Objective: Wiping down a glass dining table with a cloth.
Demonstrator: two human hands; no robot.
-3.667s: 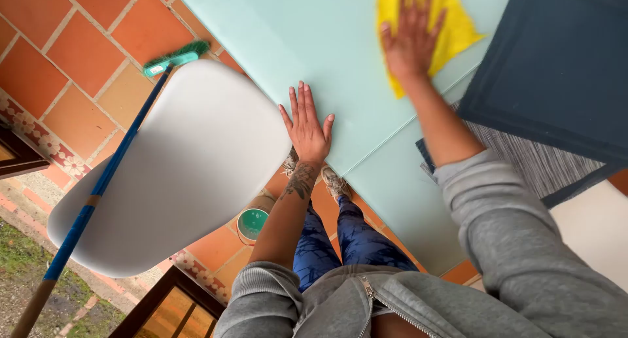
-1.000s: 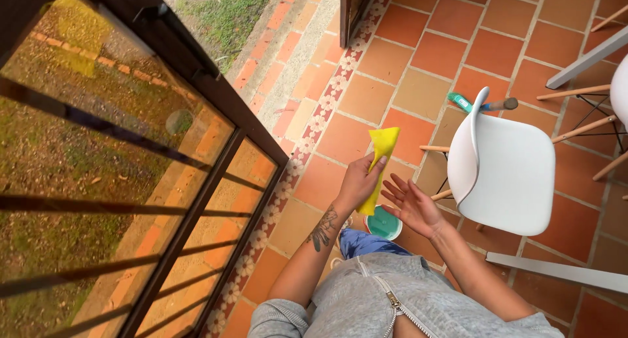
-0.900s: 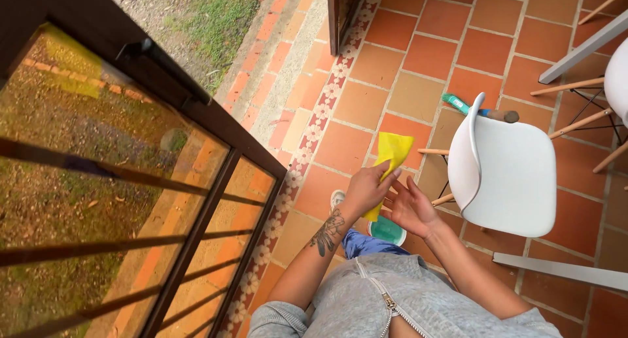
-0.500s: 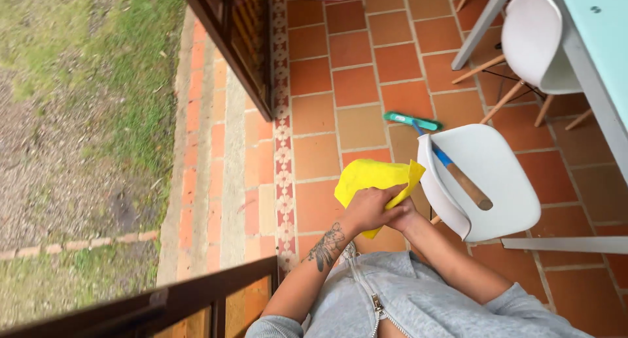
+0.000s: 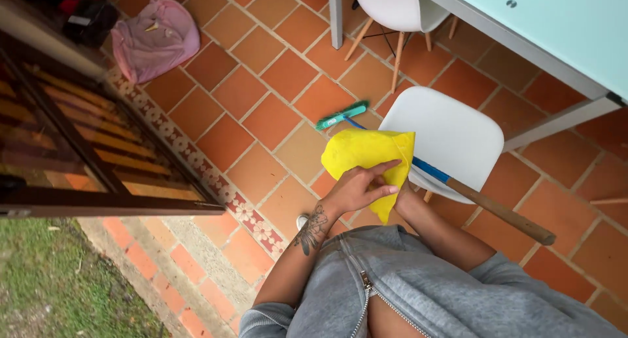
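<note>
A yellow cloth is bunched up in front of my chest, over the tiled floor. My left hand, on the tattooed forearm, lies over the cloth's lower edge with its fingers spread and pressing on it. My right hand sits under the cloth's right side and grips it from beneath; most of it is hidden by the cloth and the left hand. Both hands hold the cloth close to the white chair.
A broom with a green head and blue-and-wood handle leans across the white chair. A pale green glass table and a second white chair stand at top right. A pink bag lies top left, beside a wooden barred door. Grass lies bottom left.
The cloth left the glass table, where my right hand had pressed it flat. I turned away from the table, and both hands came together on the cloth in front of me.
</note>
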